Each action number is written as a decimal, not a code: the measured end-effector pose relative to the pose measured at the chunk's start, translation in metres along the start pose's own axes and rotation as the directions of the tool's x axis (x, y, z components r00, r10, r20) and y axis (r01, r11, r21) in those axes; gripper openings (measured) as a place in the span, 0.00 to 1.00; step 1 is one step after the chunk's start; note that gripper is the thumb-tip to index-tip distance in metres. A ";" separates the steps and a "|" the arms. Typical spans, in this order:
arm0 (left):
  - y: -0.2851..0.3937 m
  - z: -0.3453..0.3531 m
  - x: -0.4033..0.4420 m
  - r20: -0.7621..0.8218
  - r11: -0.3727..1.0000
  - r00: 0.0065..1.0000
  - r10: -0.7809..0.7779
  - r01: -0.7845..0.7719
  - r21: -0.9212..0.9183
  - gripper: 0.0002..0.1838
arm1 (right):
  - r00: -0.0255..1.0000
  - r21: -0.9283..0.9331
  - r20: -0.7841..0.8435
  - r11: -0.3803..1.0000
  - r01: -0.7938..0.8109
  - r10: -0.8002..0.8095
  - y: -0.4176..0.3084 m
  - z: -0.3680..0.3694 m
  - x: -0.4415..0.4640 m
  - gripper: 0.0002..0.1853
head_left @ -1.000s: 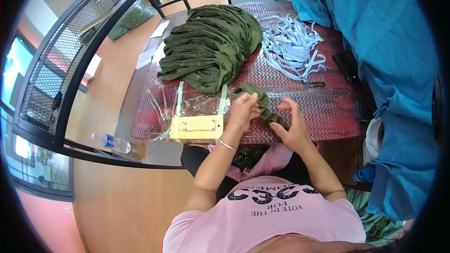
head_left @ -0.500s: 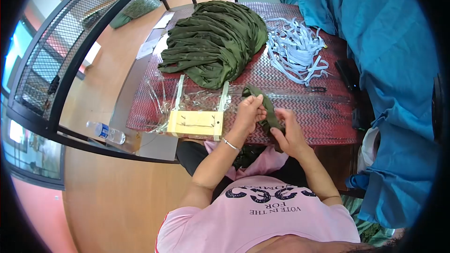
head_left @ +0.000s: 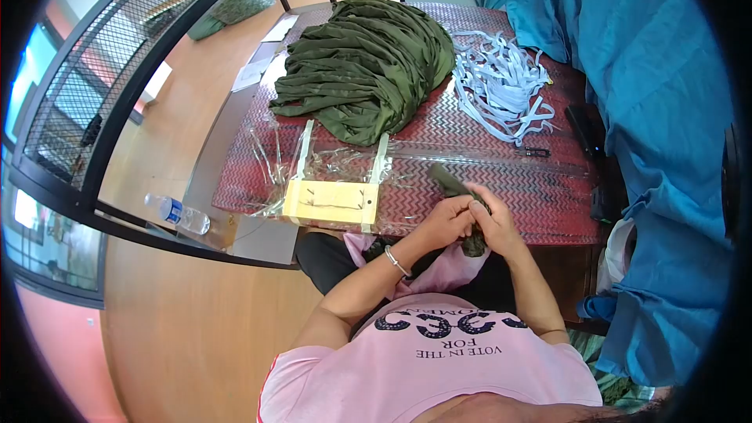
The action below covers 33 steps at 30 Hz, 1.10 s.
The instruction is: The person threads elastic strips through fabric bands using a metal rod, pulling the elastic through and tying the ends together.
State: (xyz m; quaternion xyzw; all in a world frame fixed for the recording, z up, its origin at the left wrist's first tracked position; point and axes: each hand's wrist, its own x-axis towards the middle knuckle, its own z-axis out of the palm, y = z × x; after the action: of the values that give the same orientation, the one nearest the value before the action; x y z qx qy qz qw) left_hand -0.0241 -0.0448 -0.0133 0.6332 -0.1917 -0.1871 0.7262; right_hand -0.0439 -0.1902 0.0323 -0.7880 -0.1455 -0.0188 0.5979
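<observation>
A narrow strip of dark green fabric [head_left: 448, 178] is bunched between my two hands near the table's front edge. My left hand [head_left: 452, 221], with a bracelet at the wrist, has its fingers closed on the fabric. Touching it, my right hand [head_left: 495, 223] is wrapped round the same piece. One end sticks up beyond my fingers, and another part hangs below them. Left of my hands, a yellow block [head_left: 330, 202] with thin metal pins is taped to the table. A large gathered heap of green fabric [head_left: 364, 66] lies behind.
A tangle of light blue strips [head_left: 501, 82] lies at the back right, with a small dark tool [head_left: 536, 152] nearby. Blue cloth [head_left: 650, 125] hangs along the right side. A water bottle [head_left: 178, 214] stands beyond the table's left edge, by a black mesh frame [head_left: 86, 86].
My hands have come together and moved slightly down toward my body, gathering the green strip between them. My right hand, open and apart earlier, has closed on it.
</observation>
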 end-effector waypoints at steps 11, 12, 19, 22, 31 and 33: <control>0.030 -0.066 0.047 -0.174 0.926 0.984 0.037 -0.099 -0.363 0.23 | 0.897 -0.274 -0.310 0.933 0.234 -0.316 0.013 0.028 -0.013 0.12; 0.032 -0.067 0.046 -0.164 0.952 0.986 -0.032 -0.020 -0.304 0.21 | 0.896 -0.282 -0.312 0.931 0.230 -0.316 0.018 0.032 -0.013 0.12; 0.006 -0.049 0.013 -0.232 0.964 0.936 -0.265 0.265 -0.030 0.18 | 0.951 -0.255 -0.225 0.955 0.154 -0.213 0.018 0.033 -0.028 0.13; 0.003 -0.036 -0.005 -0.080 0.941 0.980 -0.185 0.200 0.272 0.18 | 0.974 -0.127 -0.213 0.991 0.047 -0.074 0.008 0.032 -0.027 0.15; -0.003 -0.033 -0.028 -0.028 0.858 0.937 -0.348 0.306 -0.412 0.24 | 0.978 -0.070 -0.194 0.996 0.061 -0.074 0.016 0.027 -0.039 0.15; 0.001 -0.035 -0.022 -0.074 0.658 0.938 -0.339 0.180 -0.731 0.28 | 0.964 -0.083 -0.238 0.992 0.100 -0.117 0.014 0.028 -0.040 0.13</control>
State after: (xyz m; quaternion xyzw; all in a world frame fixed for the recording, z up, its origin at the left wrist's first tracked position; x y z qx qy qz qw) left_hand -0.0250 -0.0037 -0.0174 0.3377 0.0644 -0.2827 0.8955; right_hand -0.0830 -0.1750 0.0025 -0.7914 -0.1136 -0.1525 0.5810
